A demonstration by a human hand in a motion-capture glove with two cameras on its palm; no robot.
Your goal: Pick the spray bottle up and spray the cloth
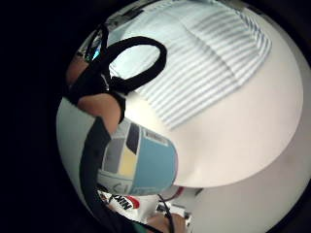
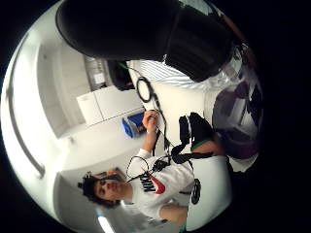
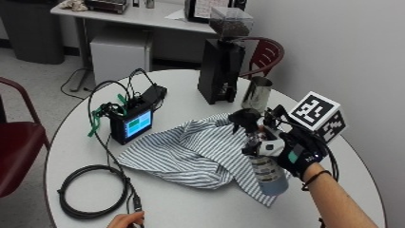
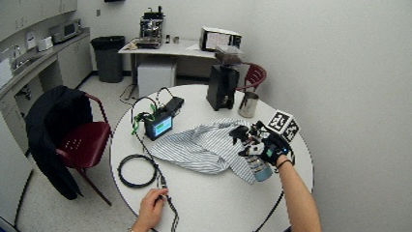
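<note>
- At the far left edge of the outside view a dark red chair [image 3: 19, 142] stands beside the round white table [image 3: 190, 209]; on the near left part of the table lies a coiled black cable [image 3: 91, 190], and a bare hand [image 3: 125, 221] rests at the table's near edge just right of the coil, on the cable's loose end
- Farther back on the left of the table stands a small black box with a lit screen [image 3: 136, 118], with green and black wires running into its top
- The striped cloth [image 3: 190, 152] lies crumpled across the middle of the table, spreading from just right of the box toward the near right; its near right corner reaches under the raised bottle
- At the far side of the table, right of centre, stands a tall black grinder [image 3: 221, 61] with a clear hopper on top; just beside it to the right is a metal cup [image 3: 256, 95]
- The spray bottle [image 3: 265, 168] is lifted off the table, above the right edge of the cloth; it is roughly upright, its black spray head at the top facing left toward the cloth, its clear body hanging below the hand
- The gloved right hand [image 3: 294, 152] comes in from the near right; its fingers are curled round the bottle's neck just under the spray head; I cannot tell whether a finger lies on the trigger
- From the palm, the bottle's label [image 1: 138, 162] sits close, with the cloth spread on the table beyond it
</note>
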